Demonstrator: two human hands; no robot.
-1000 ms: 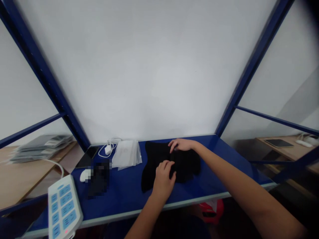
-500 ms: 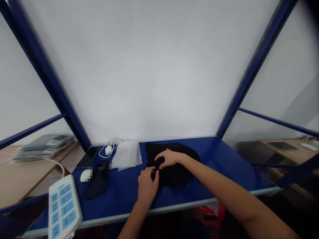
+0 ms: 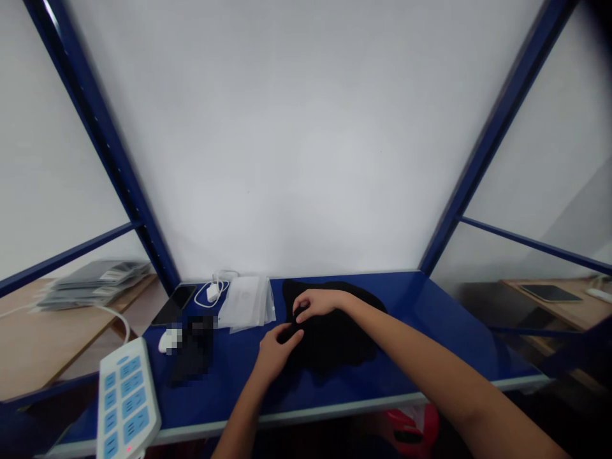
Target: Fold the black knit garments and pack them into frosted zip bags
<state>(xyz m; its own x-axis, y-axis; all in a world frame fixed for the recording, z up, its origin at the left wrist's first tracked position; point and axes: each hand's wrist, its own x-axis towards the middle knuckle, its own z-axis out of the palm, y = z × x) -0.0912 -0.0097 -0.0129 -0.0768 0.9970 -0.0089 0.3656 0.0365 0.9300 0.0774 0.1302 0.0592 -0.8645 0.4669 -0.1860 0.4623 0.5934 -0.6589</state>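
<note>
A black cloth (image 3: pixel 339 341), soft and bunched with a wavy near edge, lies on the blue tabletop (image 3: pixel 421 325). What kind of item it is does not show against its dark colour. My left hand (image 3: pixel 276 349) grips its left edge, the thumb along the near side and the fingers partly hidden by the fabric. Just beyond, my right hand (image 3: pixel 319 303) pinches the same left part between curled fingers and thumb. Both hands are close together, and my right forearm crosses over the cloth.
Clear plastic zip bags (image 3: pixel 246 303) lie left of the cloth, near a white charger with cable (image 3: pixel 213 292) and a dark phone (image 3: pixel 176 305). A white mouse (image 3: pixel 169 341) sits by a blurred dark item (image 3: pixel 194 350). A power strip (image 3: pixel 128 398) stands at the front left.
My left hand has shifted slightly left and its thumb is spread more over the cloth. My right hand has closed into a tighter pinch. The view has moved a little.
</note>
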